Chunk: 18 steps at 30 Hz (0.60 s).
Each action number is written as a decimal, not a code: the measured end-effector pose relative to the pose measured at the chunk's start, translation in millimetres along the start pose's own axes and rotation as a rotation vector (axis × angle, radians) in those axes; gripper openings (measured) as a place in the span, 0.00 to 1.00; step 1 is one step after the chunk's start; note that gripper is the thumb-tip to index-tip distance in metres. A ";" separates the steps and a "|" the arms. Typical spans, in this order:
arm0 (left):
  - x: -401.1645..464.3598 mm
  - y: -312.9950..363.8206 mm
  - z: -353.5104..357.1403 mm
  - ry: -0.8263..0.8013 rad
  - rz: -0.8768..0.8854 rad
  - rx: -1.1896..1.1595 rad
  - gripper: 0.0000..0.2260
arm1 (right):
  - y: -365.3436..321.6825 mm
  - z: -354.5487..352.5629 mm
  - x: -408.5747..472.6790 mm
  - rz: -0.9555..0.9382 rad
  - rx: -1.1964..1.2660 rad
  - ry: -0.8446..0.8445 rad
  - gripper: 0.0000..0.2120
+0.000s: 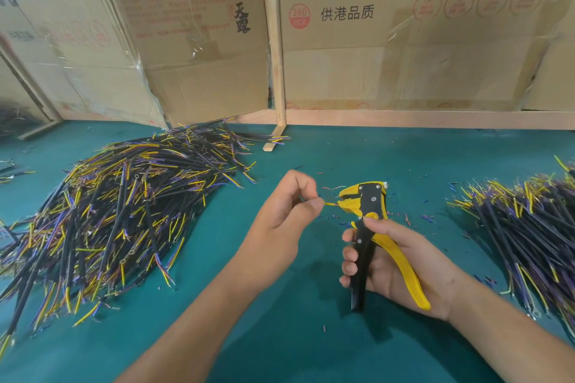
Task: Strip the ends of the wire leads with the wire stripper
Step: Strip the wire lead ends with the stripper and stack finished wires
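Here the right hand (401, 261) grips the wire stripper (370, 227) by its handles, fingers curled round the black handle, the yellow handle lying across the palm, thumb pressed near the pivot. The stripper stands roughly upright above the desk (311, 351), its yellow-and-black head pointing left toward the other hand.

The left hand (286, 211) pinches a thin yellow wire lead (330, 204) between thumb and forefinger; the other fingers are curled in. The lead's short exposed end reaches right into the stripper's head, touching the yellow front part. Whether the tool's blades are closed on it cannot be told, too small. The rest of the lead is hidden behind the left hand.

Left of the hands, a big loose pile of wire leads (118, 218) sprawls on the green desk: black sheathed cables with yellow, purple and blue cores fanning out at the ends, some with ring terminals. To the right, a second pile of leads (529, 227) lies at the frame edge, near the right forearm but apart from it. Both piles sit well clear of the stripper.

Small insulation scraps (413, 221) in blue, red and purple litter the desk around and behind the tool head.

Behind the desk stand cardboard panels (404, 56) with printed characters, partly covered in clear plastic film, framed by a pale wooden post (275, 56) and a wooden rail (435, 119) along the back edge. A short wooden foot (273, 140) juts onto the desk beside the left pile's far end.
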<state>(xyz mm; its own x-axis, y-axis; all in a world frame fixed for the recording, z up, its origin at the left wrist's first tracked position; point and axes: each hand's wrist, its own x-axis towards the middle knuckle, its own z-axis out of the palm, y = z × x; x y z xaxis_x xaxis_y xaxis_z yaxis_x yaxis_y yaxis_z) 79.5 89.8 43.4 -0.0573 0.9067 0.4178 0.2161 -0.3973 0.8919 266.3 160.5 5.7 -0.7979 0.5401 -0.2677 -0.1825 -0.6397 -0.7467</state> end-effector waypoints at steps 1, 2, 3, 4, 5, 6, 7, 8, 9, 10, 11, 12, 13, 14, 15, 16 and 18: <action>0.1 0.8 0.6 0.010 0.021 -0.005 0.07 | 0.0 -0.7 0.0 -0.001 0.005 -0.002 0.14; 0.3 1.5 1.0 0.020 0.032 -0.013 0.09 | -0.2 -1.1 -0.1 0.000 0.009 -0.002 0.15; 0.3 2.0 1.0 0.027 0.035 -0.022 0.09 | -0.4 -0.7 -0.1 -0.001 0.006 -0.002 0.15; 0.2 2.0 0.7 0.027 0.038 -0.028 0.09 | -0.2 -0.5 -0.1 -0.004 0.000 -0.003 0.15; 0.2 1.0 0.0 0.027 0.035 -0.030 0.08 | 0.5 -0.8 0.1 -0.007 -0.001 -0.004 0.15; 0.0 0.0 -0.8 0.025 0.033 -0.023 0.07 | 0.9 -0.8 0.1 -0.009 0.000 -0.002 0.14; 0.0 -1.1 -0.9 0.023 0.031 -0.013 0.06 | 0.8 -0.9 -0.1 -0.010 0.000 -0.001 0.14; 0.0 -2.2 -0.7 0.021 0.030 -0.001 0.05 | 0.2 -0.9 -0.8 -0.010 -0.003 0.001 0.14; 0.2 -3.1 -0.3 0.024 0.030 0.016 0.04 | -0.5 -0.8 -1.1 -0.011 -0.002 0.001 0.14; 0.7 -3.7 0.1 0.028 0.030 0.040 0.03 | -0.8 -0.4 -1.3 -0.010 0.000 0.003 0.14; 0.9 -4.2 0.3 0.034 0.030 0.063 0.03 | -0.6 -0.2 -1.2 -0.011 0.006 0.005 0.15; 1.4 -5.0 0.7 0.039 0.032 0.076 0.02 | -0.3 -0.5 -0.5 -0.015 0.006 0.009 0.16; 1.6 -5.9 0.9 0.043 0.032 0.072 0.02 | 0.7 -0.8 1.3 -0.022 0.003 0.015 0.16; 1.7 -6.5 1.3 0.048 0.027 0.058 0.02 | 2.0 -1.2 3.5 -0.028 0.000 0.027 0.16; 1.3 -7.2 1.6 0.053 0.021 0.042 0.03 | 3.0 -1.1 5.8 -0.030 -0.003 0.042 0.17; 1.4 -8.0 1.8 0.056 0.020 0.035 0.04 | 4.1 -1.5 8.0 -0.028 -0.009 0.054 0.17; 2.1 -9.4 2.2 0.061 0.026 0.052 0.04 | 6.8 -5.7 12.5 -0.035 -0.034 0.063 0.19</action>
<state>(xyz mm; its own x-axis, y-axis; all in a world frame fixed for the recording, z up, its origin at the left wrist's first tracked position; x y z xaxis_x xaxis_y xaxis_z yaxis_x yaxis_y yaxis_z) 79.5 95.7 35.4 -0.1095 0.8853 0.4520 0.2683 -0.4115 0.8710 258.4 166.0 -6.3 -0.7536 0.5959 -0.2776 -0.1895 -0.6012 -0.7763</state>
